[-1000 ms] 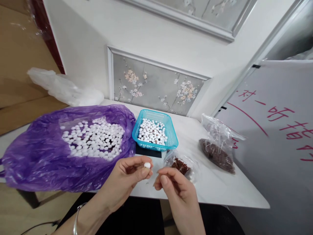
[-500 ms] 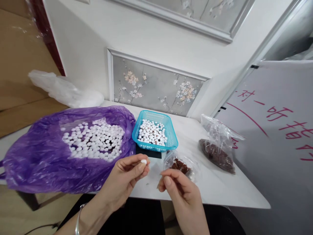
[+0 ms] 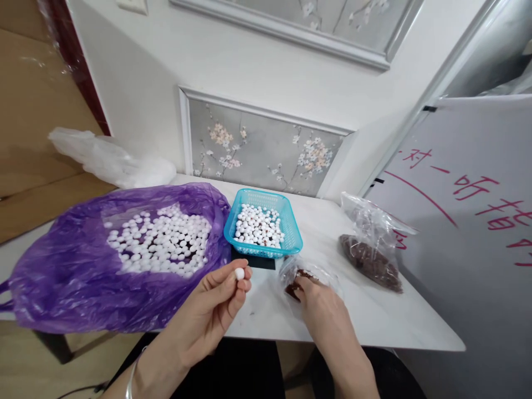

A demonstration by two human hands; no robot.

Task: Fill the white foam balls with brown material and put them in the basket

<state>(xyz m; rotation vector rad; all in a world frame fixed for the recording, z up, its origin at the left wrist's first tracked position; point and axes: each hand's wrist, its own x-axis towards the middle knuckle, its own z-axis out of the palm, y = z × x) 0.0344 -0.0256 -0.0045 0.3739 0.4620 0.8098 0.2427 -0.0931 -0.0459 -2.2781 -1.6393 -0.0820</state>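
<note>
Between thumb and fingertips, my left hand pinches a small white ball above the table's front edge. My right hand reaches into an open clear plastic bag holding reddish-brown bits; its fingertips are down among them, and whether they grip any is hidden. Behind the hands stands a blue plastic basket with many white balls, some with brown specks on them. To the left, more white balls lie spread on a purple plastic bag.
A clear zip bag of brown material rests at the right of the white table. A dark flat object lies under the basket's front. White plastic wrapping is at the back left. A whiteboard with red writing borders the right side.
My right hand has moved forward and right, from beside the left hand down into the clear bag of brown bits. The left hand still holds the white ball, turned slightly.
</note>
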